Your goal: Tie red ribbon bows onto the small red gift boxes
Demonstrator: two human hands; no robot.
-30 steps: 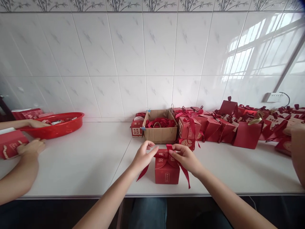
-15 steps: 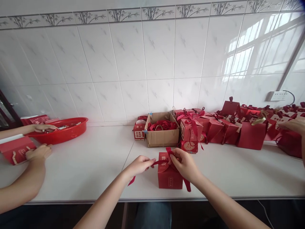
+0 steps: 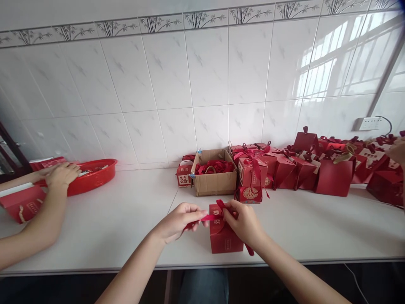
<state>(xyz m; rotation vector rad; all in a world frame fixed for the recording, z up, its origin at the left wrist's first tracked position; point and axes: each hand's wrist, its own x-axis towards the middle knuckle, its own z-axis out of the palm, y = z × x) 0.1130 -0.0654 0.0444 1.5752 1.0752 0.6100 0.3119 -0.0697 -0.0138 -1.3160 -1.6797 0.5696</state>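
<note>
A small red gift box with gold lettering stands near the table's front edge in front of me. Red ribbon runs across its top, and one tail hangs down on the right side. My left hand pinches one length of the ribbon just left of the box. Over the box's top, my right hand grips a ribbon loop between thumb and fingers; its fingers hide part of the lid and whatever knot is there.
Behind the box stands a cardboard carton of red ribbons. Many finished red gift boxes crowd the right side. At left, a co-worker's hands reach over a red basin, beside a red bag. Wall tiles rise behind.
My left hand has drawn closer to the box and taken up the loose ribbon tail. The co-worker's nearer hand has moved from the red bag to the basin.
</note>
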